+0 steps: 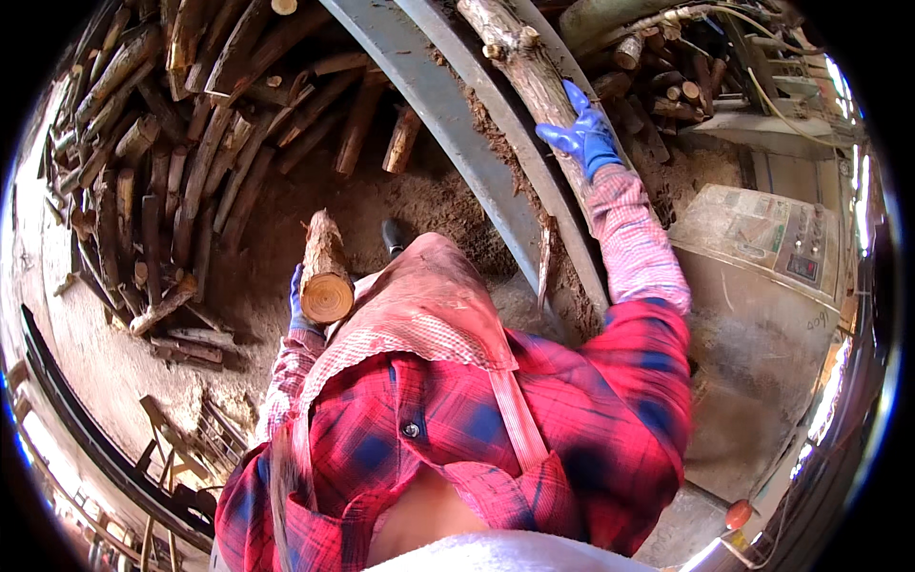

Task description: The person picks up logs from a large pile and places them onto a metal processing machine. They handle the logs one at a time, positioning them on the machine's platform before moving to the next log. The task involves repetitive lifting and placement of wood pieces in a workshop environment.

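Note:
My left hand (296, 297), in a blue glove, grips a short cut log (325, 259) from its left side. The log's round sawn end faces up toward me, beside my apron. Most of the left fingers are hidden behind the log. My right hand (583, 135), also gloved in blue, lies on a long knotty log (522, 69) with its thumb and fingers spread. That log rests lengthwise in a metal trough (474, 143) with grey sides that runs from the top toward my right side. Bark scraps (496, 143) lie along the trough.
A large heap of logs (195, 153) fills the upper left, and more logs (681, 91) lie at upper right. A metal cabinet with a control panel (805, 248) stands on my right. A dark rail (86, 419) and a wooden frame (176, 443) are at lower left.

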`<state>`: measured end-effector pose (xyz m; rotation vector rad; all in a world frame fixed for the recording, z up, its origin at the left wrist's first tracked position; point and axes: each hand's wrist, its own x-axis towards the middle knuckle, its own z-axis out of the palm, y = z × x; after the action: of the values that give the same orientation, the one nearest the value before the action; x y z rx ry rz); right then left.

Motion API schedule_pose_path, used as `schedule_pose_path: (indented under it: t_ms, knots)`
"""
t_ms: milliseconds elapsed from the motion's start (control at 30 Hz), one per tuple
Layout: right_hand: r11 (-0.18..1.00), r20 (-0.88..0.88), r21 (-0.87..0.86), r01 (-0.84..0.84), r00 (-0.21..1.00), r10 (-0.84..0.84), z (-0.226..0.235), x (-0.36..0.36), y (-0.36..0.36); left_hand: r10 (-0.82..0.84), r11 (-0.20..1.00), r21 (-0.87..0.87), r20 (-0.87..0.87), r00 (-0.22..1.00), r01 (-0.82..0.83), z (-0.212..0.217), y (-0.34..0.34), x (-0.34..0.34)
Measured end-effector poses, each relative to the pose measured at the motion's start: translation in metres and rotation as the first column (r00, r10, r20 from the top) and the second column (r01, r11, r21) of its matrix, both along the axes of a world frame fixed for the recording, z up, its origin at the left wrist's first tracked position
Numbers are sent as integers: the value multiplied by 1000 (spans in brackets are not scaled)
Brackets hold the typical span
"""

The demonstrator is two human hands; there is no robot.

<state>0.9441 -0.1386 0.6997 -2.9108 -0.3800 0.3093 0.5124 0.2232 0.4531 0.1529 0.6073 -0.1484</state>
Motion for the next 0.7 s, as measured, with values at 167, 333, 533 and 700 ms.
schedule_pose_path:
  t_ms: [167, 333, 533, 700]
  knots:
    - [999, 95, 37, -32, 995, 29, -23, -7, -28, 90, 996, 19, -107, 990, -89, -8, 19, -4]
    - [732, 533, 266, -628, 728, 431, -9, -104, 85, 157, 984, -69, -104, 982, -164, 32, 25, 12]
    - [762, -911, 394, 513, 107, 399, -277, -222, 236, 242, 951, -140, -209, 947, -274, 62, 18, 17]
    - [531, -775, -87, 843, -392, 496, -220, -306, 315, 285, 951, -31, -311, 907, -309, 116, -7, -22]
